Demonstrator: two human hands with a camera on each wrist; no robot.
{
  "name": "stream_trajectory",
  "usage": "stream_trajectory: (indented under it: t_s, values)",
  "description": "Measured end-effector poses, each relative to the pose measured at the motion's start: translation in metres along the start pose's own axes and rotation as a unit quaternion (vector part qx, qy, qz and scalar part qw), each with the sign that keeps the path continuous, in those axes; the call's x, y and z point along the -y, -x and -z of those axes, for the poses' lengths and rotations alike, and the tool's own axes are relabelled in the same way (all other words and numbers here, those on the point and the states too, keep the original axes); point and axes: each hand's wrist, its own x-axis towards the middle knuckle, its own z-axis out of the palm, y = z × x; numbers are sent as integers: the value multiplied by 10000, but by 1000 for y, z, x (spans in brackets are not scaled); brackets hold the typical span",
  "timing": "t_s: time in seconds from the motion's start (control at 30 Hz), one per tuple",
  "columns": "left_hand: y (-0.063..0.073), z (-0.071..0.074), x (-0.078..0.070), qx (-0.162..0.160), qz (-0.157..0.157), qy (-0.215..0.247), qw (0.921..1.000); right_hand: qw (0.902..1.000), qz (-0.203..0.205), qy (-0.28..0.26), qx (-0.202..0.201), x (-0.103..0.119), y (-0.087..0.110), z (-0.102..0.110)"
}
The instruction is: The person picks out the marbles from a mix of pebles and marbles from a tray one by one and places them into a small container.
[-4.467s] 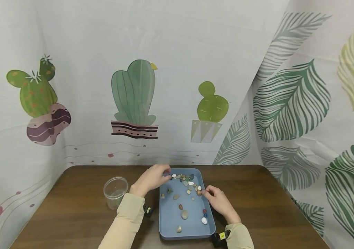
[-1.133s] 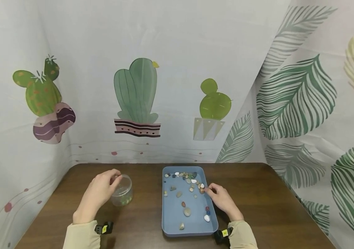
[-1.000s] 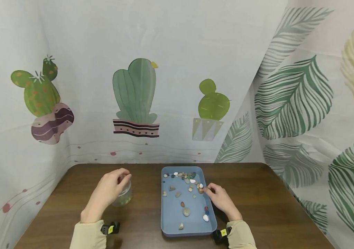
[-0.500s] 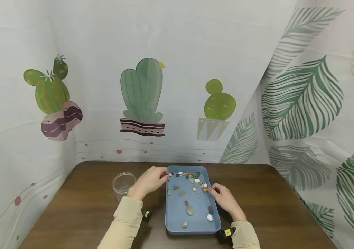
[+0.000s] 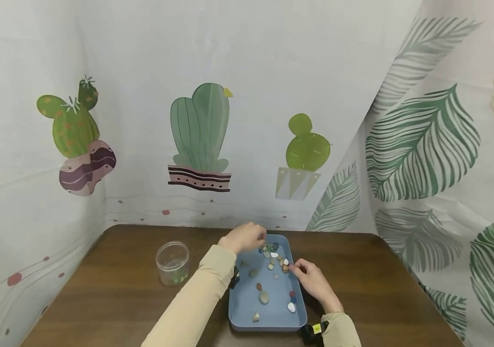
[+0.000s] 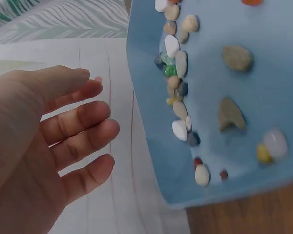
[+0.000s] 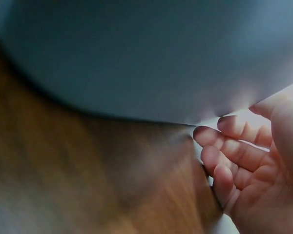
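A blue tray [image 5: 247, 313] of scattered pebbles stands on the brown table. My left hand [image 5: 245, 237] is over the tray's far left end, hiding part of the pebble row there. In the left wrist view its fingers are loosely bent, with nothing visible between them. Green glass pebbles [image 6: 170, 70] lie in that row among white, tan and dark ones. My right hand [image 5: 314, 282] pinches the tray's right rim, thumb and forefinger at the edge, near an orange-brown pebble [image 5: 285, 269]. The right wrist view shows the tray's outer wall [image 7: 151, 73] beside the curled fingers.
Left of the tray stands a clear round jar [image 5: 172, 255] with some green pieces at its bottom. A large grey-tan pebble [image 5: 264, 297] and a white pebble [image 5: 291, 307] lie in the tray's near half. A printed cloth [image 5: 247, 144] hangs behind the table [image 5: 112, 289].
My left hand was over the jar about one second ago; it has moved right, past the tray's left edge, over the far pebble row. My right hand stays at the tray's rim.
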Motion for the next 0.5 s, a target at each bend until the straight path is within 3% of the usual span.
stream_trajectory:
  t_s: [0.27,0.5]
  values:
    - [-29,-16,4,252,182,92,9995,9998,-189,-42,77,-3,-4,3]
    - [-42,-32,6,380,690,236,9966,9998,-115,-90,146,-5,-4,1]
